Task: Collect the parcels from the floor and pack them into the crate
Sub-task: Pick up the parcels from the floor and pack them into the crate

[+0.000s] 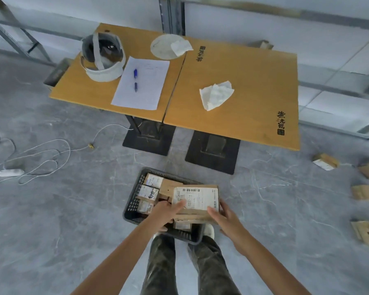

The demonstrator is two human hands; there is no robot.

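Checker: Hands first, please. How do they stand?

Watcher: Both are clamped on the large parcel (197,204). The left hand (168,211) takes its near left edge, with the thumb on the white label (192,195) and the fingers below, where I cannot see them. The right hand (224,216) takes the near right corner, thumb on top and fingers along the side.

Checker: And where is this parcel?

Watcher: Over the right part of the dark crate (132,209), label upward. Whether it already lies on the boxes below, I cannot tell.

Checker: And the crate?

Watcher: On the grey floor (73,209), just before the person's shoes (209,231) and near the black feet of two yellow tables (243,71). In its left part, small parcels (150,192) stand close together.

Checker: Is something on the floor besides?

Watcher: Yes, loose parcels (325,161) lie at the right, well apart from the crate. A white cable (41,154) lies at the left.
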